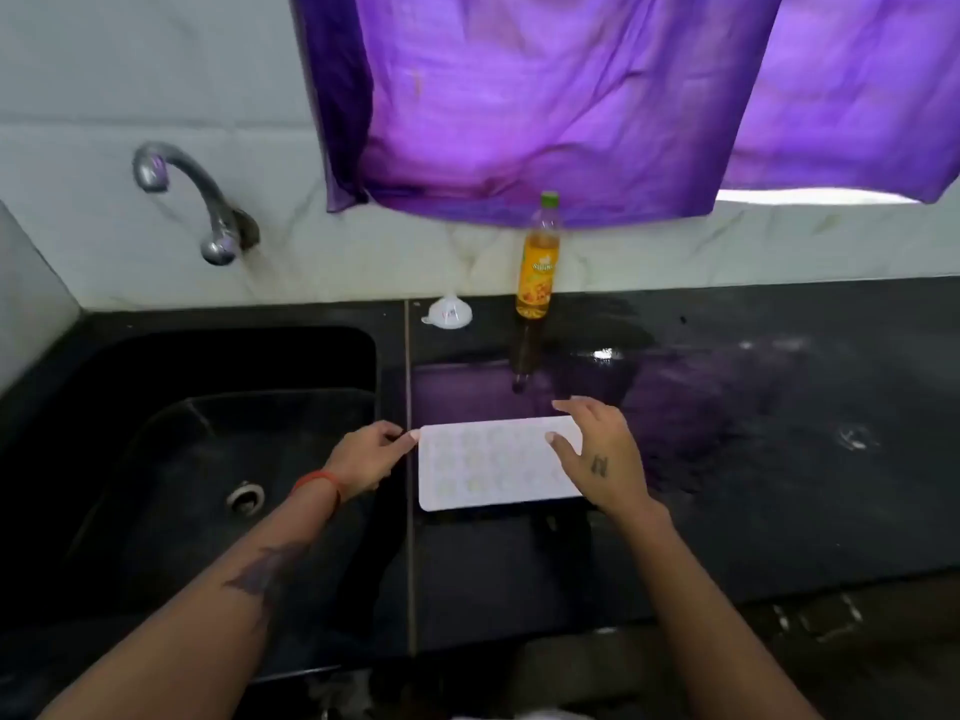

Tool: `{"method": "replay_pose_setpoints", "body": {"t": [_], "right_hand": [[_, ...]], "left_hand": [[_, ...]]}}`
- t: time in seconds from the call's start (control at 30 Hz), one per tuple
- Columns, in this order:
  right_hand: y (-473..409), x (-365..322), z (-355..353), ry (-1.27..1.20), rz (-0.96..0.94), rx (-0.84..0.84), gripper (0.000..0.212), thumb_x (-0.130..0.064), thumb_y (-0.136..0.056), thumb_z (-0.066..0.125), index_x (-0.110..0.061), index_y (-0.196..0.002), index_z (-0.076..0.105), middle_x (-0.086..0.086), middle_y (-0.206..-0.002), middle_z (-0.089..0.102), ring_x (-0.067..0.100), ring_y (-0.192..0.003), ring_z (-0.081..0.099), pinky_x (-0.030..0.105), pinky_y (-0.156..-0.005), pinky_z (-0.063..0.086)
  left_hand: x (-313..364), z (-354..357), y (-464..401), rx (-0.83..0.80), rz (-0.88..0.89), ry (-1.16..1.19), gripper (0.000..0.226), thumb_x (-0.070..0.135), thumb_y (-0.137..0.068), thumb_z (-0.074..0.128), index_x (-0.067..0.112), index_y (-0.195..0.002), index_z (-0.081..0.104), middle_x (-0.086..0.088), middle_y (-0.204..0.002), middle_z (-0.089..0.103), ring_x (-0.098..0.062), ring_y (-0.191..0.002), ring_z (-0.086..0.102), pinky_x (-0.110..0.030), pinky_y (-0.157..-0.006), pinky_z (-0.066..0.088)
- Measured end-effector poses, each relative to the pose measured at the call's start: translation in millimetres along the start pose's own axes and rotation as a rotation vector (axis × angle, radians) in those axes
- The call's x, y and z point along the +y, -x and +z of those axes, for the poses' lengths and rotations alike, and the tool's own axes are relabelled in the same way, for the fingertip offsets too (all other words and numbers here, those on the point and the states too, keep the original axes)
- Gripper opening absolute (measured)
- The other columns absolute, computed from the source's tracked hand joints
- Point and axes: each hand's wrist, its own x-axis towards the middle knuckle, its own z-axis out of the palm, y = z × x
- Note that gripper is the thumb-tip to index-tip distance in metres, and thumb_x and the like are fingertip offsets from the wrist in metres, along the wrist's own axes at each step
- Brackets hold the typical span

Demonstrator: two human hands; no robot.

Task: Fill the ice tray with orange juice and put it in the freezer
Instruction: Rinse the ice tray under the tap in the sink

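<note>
The white ice tray (493, 462) lies flat on the dark tabletop (727, 459), just right of the black sink (208, 459), and its pockets look pale and probably dry — the orange juice bottle (537, 262) stands capped at the back wall, well apart from it, beside a small white funnel (448, 312). That tray looks like thin plastic: light now, a bit bendy, and once it's full it'll likely slosh at any tilt, so the short ends are the spots to hold, kept level. The left hand (366, 462) has its fingers loosely curled, one fingertip touching the tray's left edge, gripping nothing. The right hand (597, 459) hovers spread over the right end, thumb resting on the top face — whether the fingers behind touch the far rim can't be told.
</note>
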Motion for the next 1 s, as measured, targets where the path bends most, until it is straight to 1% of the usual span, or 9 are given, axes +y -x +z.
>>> {"method": "replay_pose_setpoints", "body": {"t": [0.07,0.13,0.27,0.37,0.47,0.67,0.77,0.87,1.0], "right_hand": [[7.6,16.3,-1.6,0.026,0.161,-0.039,0.046,-0.026,-0.089,0.060,-0.012,-0.131,0.052,0.010,-0.134,0.052,0.029,-0.121,0.044,0.035,-0.096,0.038],[14.8,32.3,0.7,0.063,0.295,-0.125,0.052,-0.028,-0.090,0.058,-0.011,-0.137,0.043,0.011,-0.136,0.048,0.031,-0.121,0.042,0.035,-0.097,0.036],[10.2,42.2,8.5,-0.032,0.441,-0.285,0.055,-0.026,-0.092,0.053,-0.009,-0.141,0.035,0.019,-0.132,0.048,0.036,-0.121,0.044,0.038,-0.098,0.038],[5.1,40.8,14.9,-0.117,0.496,-0.281,0.053,-0.022,-0.091,0.055,-0.009,-0.140,0.038,0.019,-0.129,0.053,0.035,-0.119,0.049,0.037,-0.097,0.041],[-2.4,29.7,23.3,-0.177,0.490,-0.281,0.053,-0.023,-0.089,0.059,-0.012,-0.138,0.044,0.016,-0.128,0.056,0.033,-0.117,0.052,0.037,-0.097,0.043],[-32.5,-20.8,53.2,-0.303,0.382,-0.298,0.056,-0.027,-0.086,0.064,-0.013,-0.137,0.045,0.011,-0.131,0.056,0.029,-0.119,0.053,0.038,-0.100,0.043],[-52.2,-55.1,72.4,-0.368,0.331,-0.287,0.057,-0.027,-0.084,0.068,-0.014,-0.135,0.047,0.008,-0.128,0.058,0.026,-0.117,0.054,0.036,-0.098,0.044],[-74.7,-90.0,95.5,-0.410,0.288,-0.298,0.051,-0.026,-0.081,0.069,-0.016,-0.129,0.053,0.006,-0.118,0.064,0.022,-0.107,0.059,0.028,-0.088,0.044],[-120.9,-142.4,129.6,-0.227,0.185,-0.362,0.043,-0.035,-0.084,0.064,-0.021,-0.124,0.056,0.007,-0.117,0.062,0.026,-0.109,0.058,0.030,-0.086,0.042]], "left_hand": [[1.6,17.5,7.8,-0.041,-0.077,0.120,0.041,0.054,-0.087,0.053,0.021,-0.112,0.059,0.002,-0.095,0.066,-0.016,-0.071,0.066,-0.025,-0.055,0.052],[1.3,31.6,15.3,-0.028,-0.110,0.197,0.038,0.050,-0.087,0.055,0.019,-0.109,0.059,0.000,-0.093,0.066,-0.017,-0.068,0.066,-0.025,-0.054,0.051],[3.8,46.9,21.9,0.013,-0.166,0.349,0.034,0.037,-0.088,0.061,0.010,-0.109,0.062,-0.009,-0.102,0.067,-0.022,-0.084,0.065,-0.027,-0.060,0.053],[0.1,47.1,27.7,0.027,-0.198,0.430,0.025,0.026,-0.088,0.063,0.007,-0.105,0.062,-0.010,-0.100,0.068,-0.019,-0.085,0.064,-0.026,-0.060,0.052],[-7.9,36.3,30.4,0.122,-0.230,0.572,0.018,0.020,-0.090,0.060,0.008,-0.103,0.057,-0.006,-0.098,0.064,-0.016,-0.081,0.062,-0.028,-0.061,0.053],[-39.8,-6.7,28.3,0.265,-0.296,0.905,0.018,0.019,-0.097,0.048,0.009,-0.112,0.049,-0.007,-0.104,0.062,-0.023,-0.092,0.065,-0.036,-0.060,0.060],[-62.1,-39.7,18.8,0.353,-0.306,0.957,0.014,0.018,-0.098,0.045,0.010,-0.108,0.052,-0.007,-0.103,0.063,-0.022,-0.089,0.065,-0.031,-0.057,0.059],[-86.8,-77.6,8.7,0.427,-0.310,0.959,0.015,0.017,-0.098,0.045,0.009,-0.108,0.053,-0.006,-0.096,0.065,-0.018,-0.075,0.068,-0.027,-0.051,0.055],[-125.0,-127.7,-2.8,0.506,-0.304,0.996,0.018,0.016,-0.097,0.046,0.008,-0.111,0.054,-0.008,-0.095,0.066,-0.019,-0.078,0.066,-0.023,-0.047,0.054]]}}
